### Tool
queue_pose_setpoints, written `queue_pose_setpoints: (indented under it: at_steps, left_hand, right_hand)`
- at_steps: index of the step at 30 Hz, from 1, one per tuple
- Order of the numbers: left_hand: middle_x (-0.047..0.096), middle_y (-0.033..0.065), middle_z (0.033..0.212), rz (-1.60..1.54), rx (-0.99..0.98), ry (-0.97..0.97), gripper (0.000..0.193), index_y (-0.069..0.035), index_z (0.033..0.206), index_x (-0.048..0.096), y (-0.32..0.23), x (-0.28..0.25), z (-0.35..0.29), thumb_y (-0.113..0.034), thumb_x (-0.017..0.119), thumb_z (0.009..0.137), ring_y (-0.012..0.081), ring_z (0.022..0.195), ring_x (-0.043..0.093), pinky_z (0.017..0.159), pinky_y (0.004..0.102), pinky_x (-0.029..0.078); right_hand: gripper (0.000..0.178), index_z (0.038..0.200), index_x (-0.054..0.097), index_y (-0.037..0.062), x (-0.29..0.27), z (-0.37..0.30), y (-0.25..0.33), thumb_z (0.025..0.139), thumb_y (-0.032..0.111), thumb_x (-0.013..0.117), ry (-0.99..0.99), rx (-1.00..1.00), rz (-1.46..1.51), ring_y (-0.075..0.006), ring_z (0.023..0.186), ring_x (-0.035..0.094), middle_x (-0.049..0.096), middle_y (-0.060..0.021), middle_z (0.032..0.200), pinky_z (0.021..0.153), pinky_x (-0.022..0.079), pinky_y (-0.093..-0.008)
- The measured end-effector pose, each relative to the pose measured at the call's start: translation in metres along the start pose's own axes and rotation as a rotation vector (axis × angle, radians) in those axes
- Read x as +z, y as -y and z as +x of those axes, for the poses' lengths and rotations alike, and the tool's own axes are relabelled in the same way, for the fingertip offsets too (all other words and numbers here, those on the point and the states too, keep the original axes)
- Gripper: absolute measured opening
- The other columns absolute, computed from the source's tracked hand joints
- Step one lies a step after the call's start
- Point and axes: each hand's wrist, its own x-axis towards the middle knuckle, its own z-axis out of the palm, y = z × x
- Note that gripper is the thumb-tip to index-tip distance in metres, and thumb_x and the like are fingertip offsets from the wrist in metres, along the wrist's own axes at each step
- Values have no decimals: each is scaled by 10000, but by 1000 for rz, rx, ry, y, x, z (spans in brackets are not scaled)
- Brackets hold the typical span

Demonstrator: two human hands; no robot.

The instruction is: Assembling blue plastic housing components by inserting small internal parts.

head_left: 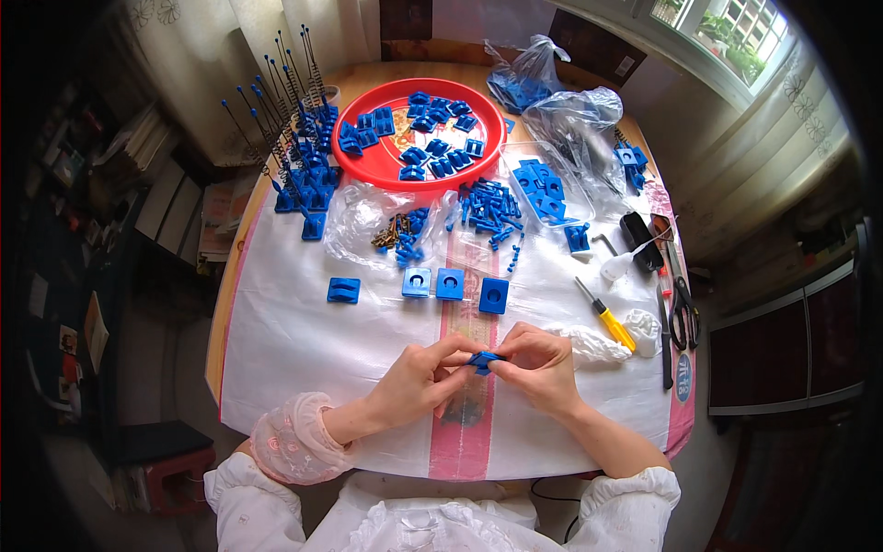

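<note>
Between my two hands, above the near middle of the table, is a small blue plastic part (pixel 483 362). My left hand (pixel 425 375) pinches it from the left with thumb and fingertips. From the right, my right hand (pixel 536 366) grips the same part, its thumb and forefinger closed on it. Fingers cover much of the part. Just beyond my hands is a loose row of blue pieces: a ridged blue block (pixel 344 291) at the left, then a square blue plate with a round opening (pixel 417 282), a second blue plate (pixel 450 284) and a third blue plate (pixel 493 295).
A red tray (pixel 348 166) holds several blue parts. Blue bases with springs (pixel 308 189) stand at far left. Small blue pegs (pixel 490 210) and brass screws (pixel 394 232) lie mid-table. A yellow-handled screwdriver (pixel 616 328), scissors (pixel 682 308) and plastic bags (pixel 575 120) are at right.
</note>
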Motion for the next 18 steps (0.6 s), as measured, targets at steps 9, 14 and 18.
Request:
queue_pose_setpoints:
  at_steps: [9,14,18]
  left_hand:
    - [746,106,926,17,7,7,260,-45,1200,556,0,0,0,1,569,944,71,513,601,428,227,466]
    - [747,102,928,28,17,5,268,-43,1207,550,3,0,0,4,568,944,71,512,600,422,224,459]
    - [747,101,935,22,14,3,270,-42,1205,553,2,0,1,7,569,940,70,511,600,420,222,457]
  right_hand:
    - [123,842,733,-21,0,1,0,739,-89,735,1,-22,-26,-117,730,575,650,-79,783,628,447,-241]
    - [117,857,737,-4,-1,0,-2,745,-36,743,3,10,-6,-104,753,592,666,-59,793,672,457,-240]
    - [118,857,738,-3,-1,0,-3,743,-33,744,0,6,-8,-104,755,589,667,-59,792,679,454,-240]
